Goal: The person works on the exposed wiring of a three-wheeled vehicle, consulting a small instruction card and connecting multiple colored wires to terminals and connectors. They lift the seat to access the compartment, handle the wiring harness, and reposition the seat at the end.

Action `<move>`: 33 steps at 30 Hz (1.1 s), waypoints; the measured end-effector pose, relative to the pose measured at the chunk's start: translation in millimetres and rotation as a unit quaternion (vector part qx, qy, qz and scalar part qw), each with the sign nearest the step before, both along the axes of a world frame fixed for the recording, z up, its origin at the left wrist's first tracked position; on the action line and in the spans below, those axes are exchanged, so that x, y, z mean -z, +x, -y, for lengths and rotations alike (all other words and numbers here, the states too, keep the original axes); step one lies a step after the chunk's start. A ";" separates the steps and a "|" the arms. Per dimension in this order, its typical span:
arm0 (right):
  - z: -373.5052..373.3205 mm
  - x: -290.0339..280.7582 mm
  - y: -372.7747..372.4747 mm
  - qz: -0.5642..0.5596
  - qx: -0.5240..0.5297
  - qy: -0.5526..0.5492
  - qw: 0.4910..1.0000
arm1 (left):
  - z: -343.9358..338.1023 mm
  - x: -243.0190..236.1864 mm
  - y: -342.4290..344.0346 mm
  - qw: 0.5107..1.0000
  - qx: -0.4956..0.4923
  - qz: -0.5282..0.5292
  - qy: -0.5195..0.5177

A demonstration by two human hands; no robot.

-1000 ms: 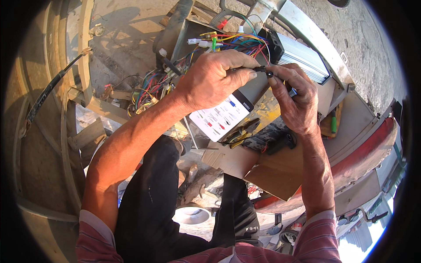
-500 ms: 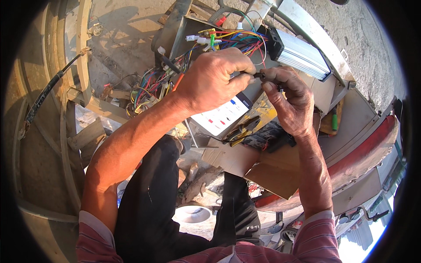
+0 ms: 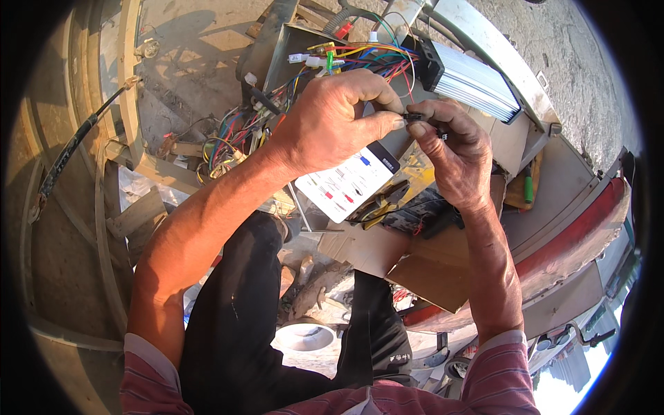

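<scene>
My left hand (image 3: 328, 124) is closed in a pinch, thumb against forefinger, at one end of a small black piece (image 3: 413, 117). The fingertips of my right hand (image 3: 462, 155) grip the same piece from the other side. It may be a wire connector, but it is too small and too covered to be sure. A second small dark bit with a white mark (image 3: 444, 137) shows by the right fingers. Beneath my hands lies a white card (image 3: 346, 183) with coloured pictures. Just beyond them spreads a bundle of coloured wires (image 3: 373, 55) with white plugs.
A finned silver controller box (image 3: 474, 79) stands at the far right of the wires. More tangled wires (image 3: 225, 142) lie to the left, near a wooden frame (image 3: 130, 83). Pliers with yellow handles (image 3: 380, 207) rest by a cardboard flap (image 3: 436, 270). A metal rail (image 3: 491, 48) curves behind.
My fingertips have come closer together around the black piece, and my right hand has shifted slightly left. The wires and card appear a little displaced in the view.
</scene>
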State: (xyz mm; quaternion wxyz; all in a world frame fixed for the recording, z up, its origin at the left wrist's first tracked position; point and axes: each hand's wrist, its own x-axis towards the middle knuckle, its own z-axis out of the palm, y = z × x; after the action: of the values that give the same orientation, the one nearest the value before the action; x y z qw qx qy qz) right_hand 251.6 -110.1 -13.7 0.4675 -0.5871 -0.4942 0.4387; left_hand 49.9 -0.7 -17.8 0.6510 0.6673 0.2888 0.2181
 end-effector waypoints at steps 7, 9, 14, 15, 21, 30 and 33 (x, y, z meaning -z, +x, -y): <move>2.9 -0.5 3.4 0.047 -0.008 0.001 0.999 | 0.4 1.7 -3.8 1.000 0.014 -0.016 0.010; 2.6 0.5 3.4 0.045 -0.009 0.006 0.999 | 1.7 1.6 -6.4 0.999 0.015 -0.010 0.033; 3.1 4.9 3.1 0.059 -0.013 0.026 0.998 | 4.2 1.9 -8.7 0.999 -0.023 -0.016 -0.040; 3.4 5.8 2.8 0.055 -0.016 0.025 0.998 | 4.4 1.4 -8.4 0.997 -0.030 -0.022 -0.061; 2.4 10.1 -0.6 0.033 -0.012 0.035 0.999 | -1.3 -5.0 -7.6 0.998 0.021 -0.024 -0.052; 6.1 13.6 -9.4 -0.185 0.016 0.014 0.983 | -10.9 -2.8 -9.6 0.994 0.028 -0.054 -0.094; 4.0 12.1 -3.4 -0.184 -0.027 0.021 0.982 | -10.6 -0.1 -9.8 0.995 0.005 -0.020 -0.095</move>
State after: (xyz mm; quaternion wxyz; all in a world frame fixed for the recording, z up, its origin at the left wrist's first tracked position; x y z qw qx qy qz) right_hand 248.1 -114.0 -25.8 0.5510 -0.4729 -0.4241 0.5413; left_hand 40.1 9.9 -17.7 0.7063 0.6084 0.3181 0.1728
